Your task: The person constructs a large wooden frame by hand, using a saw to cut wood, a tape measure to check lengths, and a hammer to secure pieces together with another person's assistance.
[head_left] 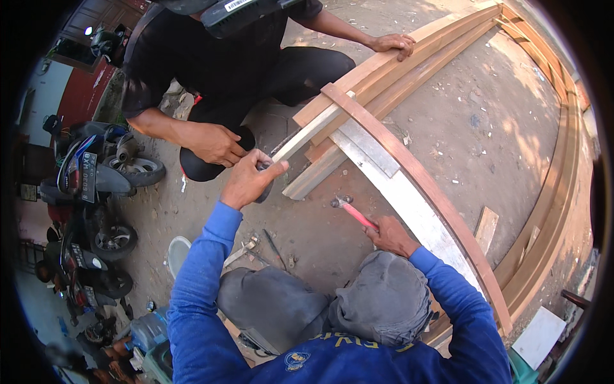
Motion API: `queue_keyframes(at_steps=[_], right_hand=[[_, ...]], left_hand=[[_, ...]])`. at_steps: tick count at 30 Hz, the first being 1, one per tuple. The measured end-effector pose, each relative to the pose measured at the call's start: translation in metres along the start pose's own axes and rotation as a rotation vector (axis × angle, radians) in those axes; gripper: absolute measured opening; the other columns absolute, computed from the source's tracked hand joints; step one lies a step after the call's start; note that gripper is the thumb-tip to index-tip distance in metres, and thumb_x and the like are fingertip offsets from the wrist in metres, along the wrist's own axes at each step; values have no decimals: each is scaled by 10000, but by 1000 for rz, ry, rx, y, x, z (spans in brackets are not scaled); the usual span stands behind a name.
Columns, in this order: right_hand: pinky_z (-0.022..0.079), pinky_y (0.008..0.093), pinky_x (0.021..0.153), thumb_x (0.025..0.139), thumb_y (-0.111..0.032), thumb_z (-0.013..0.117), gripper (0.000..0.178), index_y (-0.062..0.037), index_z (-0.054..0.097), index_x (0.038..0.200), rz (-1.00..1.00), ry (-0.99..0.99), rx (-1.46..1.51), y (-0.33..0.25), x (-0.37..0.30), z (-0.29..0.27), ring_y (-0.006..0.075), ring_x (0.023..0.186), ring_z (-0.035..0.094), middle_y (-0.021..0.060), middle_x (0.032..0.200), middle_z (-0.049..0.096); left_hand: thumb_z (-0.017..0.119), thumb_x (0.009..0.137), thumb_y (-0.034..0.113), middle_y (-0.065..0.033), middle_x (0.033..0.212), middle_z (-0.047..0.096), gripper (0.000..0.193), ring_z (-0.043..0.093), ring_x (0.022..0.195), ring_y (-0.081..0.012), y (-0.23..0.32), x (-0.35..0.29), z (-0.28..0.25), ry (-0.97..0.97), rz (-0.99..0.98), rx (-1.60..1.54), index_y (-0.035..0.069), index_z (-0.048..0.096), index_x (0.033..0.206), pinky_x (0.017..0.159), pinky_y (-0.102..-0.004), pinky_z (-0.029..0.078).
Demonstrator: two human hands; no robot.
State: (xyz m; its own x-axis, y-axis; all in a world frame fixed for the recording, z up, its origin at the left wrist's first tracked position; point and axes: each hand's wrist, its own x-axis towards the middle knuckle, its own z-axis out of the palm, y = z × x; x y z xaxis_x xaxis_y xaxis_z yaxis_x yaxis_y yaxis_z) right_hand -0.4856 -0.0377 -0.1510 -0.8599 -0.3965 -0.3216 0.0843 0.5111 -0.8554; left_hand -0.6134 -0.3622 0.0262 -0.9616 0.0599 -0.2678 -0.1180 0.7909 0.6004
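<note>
My right hand [391, 237] is wrapped round the pinkish-red handle of a hammer [353, 213]. The hammer's metal head points up and to the left, over the ground. Further left, my left hand [248, 180] is closed at the near end of a pale wooden strip [310, 133]. Something dark shows between its fingers, too hidden to name. The strip runs up to a reddish-brown curved board [419, 168], which crosses over the long timber beams [384, 80]. A white-faced board [409, 208] lies along the curved board's inner side.
A co-worker in dark clothes [211, 70] squats opposite, one hand [393, 45] on the beams and the other [214, 144] close to my left hand. Small tools [274, 248] lie on the ground before my knees. Parked motorbikes [105, 166] stand at left; more long timbers [543, 217] curve along the right.
</note>
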Motion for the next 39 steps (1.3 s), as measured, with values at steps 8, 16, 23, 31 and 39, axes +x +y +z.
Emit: queue_keyframes(at_steps=[8,16,23,31,39], right_hand=[[516,466,918,923,-263,658,444,6,619,1275,-247,30,-259,-59,54,42,405,1062,657,278,1194,653],[509,436,881,921,-194,650,417,-5,599,1289,-306,-465,-220,-188,105,26,363,1009,666,196,1104,688],[508,459,852,872,-134,678,130,-63,717,974,-738,-101,-565,-223,168,-29,338,1036,632,134,1027,692],[490,442,901,909,-180,644,164,-99,759,994,-712,128,-977,-191,226,-79,303,1009,601,65,1119,699],[357,494,1086,963,-262,613,235,-92,750,1051,-761,169,-788,-169,233,-71,315,1306,475,42,1424,561]], left_hand=[[759,804,585,-181,1030,667,794,652,943,-257,-77,-62,51,-481,-63,-40,-42,566,1251,818,-358,515],[798,664,719,-311,1371,548,1364,549,1280,-430,-84,-58,45,-264,286,-46,-68,134,1559,1059,-431,456],[712,827,571,-211,869,672,688,657,830,-348,-148,-80,-53,23,-56,147,64,616,1282,767,-425,502],[647,915,366,-103,726,658,354,584,695,-231,-192,-80,-82,46,-195,238,23,732,928,685,-368,465],[624,920,375,-127,744,658,370,581,702,-215,-192,-86,-96,-204,-346,111,28,747,964,703,-383,476]])
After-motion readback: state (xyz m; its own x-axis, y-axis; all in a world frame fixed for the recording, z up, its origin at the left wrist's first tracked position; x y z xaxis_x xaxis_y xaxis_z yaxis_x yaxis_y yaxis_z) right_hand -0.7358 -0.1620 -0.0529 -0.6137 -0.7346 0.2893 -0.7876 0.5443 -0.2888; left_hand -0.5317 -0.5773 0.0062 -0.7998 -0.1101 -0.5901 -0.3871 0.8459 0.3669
